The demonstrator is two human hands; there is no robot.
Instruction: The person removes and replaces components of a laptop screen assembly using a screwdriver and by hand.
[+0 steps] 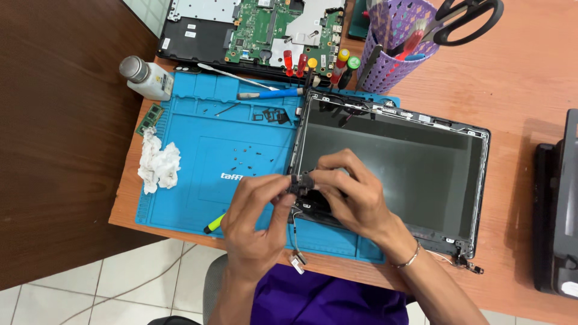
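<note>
At lower centre of the frame, the left hand (256, 207) and right hand (349, 195) together pinch a small black hinge part (301, 182) at the laptop screen panel's (409, 162) lower-left corner, work best done with a steady, gentle grip over the blue repair mat (198, 150).

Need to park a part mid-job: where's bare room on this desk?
Free: bare desk right of the screen lid, up to the black case; mat strip below the tissue. Crowded: mat's top edge with tools, screws mid-mat, and where left hand and right hand pinch the hinge.
</note>
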